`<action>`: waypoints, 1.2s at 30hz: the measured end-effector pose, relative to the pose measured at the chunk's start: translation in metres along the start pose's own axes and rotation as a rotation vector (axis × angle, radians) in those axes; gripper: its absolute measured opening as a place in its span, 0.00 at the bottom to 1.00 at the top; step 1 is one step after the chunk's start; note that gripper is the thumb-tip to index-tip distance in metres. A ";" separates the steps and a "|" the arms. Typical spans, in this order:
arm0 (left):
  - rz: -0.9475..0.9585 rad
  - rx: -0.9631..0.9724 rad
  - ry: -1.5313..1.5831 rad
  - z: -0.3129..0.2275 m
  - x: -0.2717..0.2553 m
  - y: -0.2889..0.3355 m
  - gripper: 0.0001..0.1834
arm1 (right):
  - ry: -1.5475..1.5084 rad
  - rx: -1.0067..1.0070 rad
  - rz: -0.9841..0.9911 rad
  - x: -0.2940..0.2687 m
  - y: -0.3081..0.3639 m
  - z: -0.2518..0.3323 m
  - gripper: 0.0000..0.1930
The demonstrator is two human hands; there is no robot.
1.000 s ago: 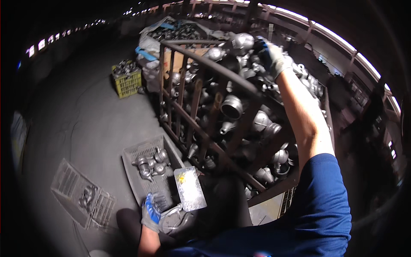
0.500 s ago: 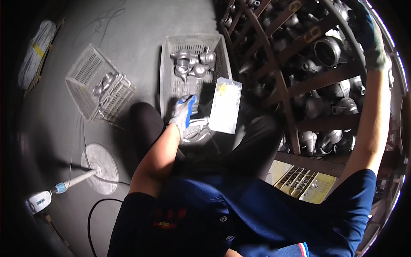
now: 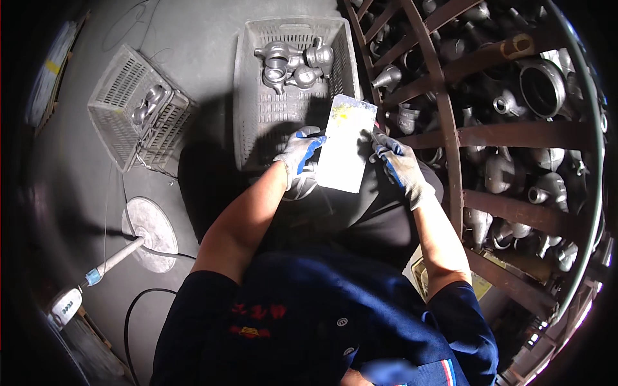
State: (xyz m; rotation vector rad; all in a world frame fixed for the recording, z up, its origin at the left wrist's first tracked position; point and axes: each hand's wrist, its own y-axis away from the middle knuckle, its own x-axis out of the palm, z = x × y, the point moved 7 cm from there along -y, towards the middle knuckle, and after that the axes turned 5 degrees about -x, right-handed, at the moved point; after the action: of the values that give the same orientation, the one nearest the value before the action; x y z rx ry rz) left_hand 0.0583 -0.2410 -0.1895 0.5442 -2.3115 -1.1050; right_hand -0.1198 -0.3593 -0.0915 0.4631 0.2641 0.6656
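Observation:
A bright, pale rectangular panel point(image 3: 347, 145) with yellow marks near its top sits tilted above my lap. My left hand point(image 3: 300, 152), in a grey and blue work glove, is at the panel's left edge with its fingers closed; the panel hides what they hold, if anything. On the opposite side my right hand point(image 3: 399, 164), gloved alike, has curled fingers close to the panel's right edge. A small dark piece and a spot of red show by those fingertips, too little to name. Beyond the panel, several grey metal castings point(image 3: 304, 77) lie in a grey plastic crate point(image 3: 248, 122).
At right, a brown metal-barred cage point(image 3: 444, 109) holds many grey castings point(image 3: 499, 170). A second, tilted crate point(image 3: 116, 106) with a few castings stands at left. Near it are a round-based stand point(image 3: 149, 235) and a black cable point(image 3: 135, 309) on the floor.
My right arm has come down from the cage at the far right to the panel's right edge. The left hand has shifted slightly right, and the view has turned a little.

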 end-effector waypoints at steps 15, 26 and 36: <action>0.287 -0.051 0.360 0.011 0.018 -0.026 0.08 | 0.986 -0.021 -0.042 -0.015 -0.050 -0.005 0.14; 0.379 0.001 0.443 0.010 0.022 -0.024 0.07 | 1.172 -0.006 -0.001 -0.005 -0.043 0.010 0.14; -0.030 0.271 0.363 -0.066 -0.042 -0.107 0.11 | -0.470 0.071 0.207 0.009 -0.045 0.012 0.20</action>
State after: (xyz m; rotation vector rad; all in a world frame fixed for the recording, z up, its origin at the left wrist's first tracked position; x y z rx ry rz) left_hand 0.1448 -0.3197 -0.2517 0.8107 -2.1427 -0.6416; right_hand -0.0845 -0.3885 -0.1037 0.7057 -0.2078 0.7288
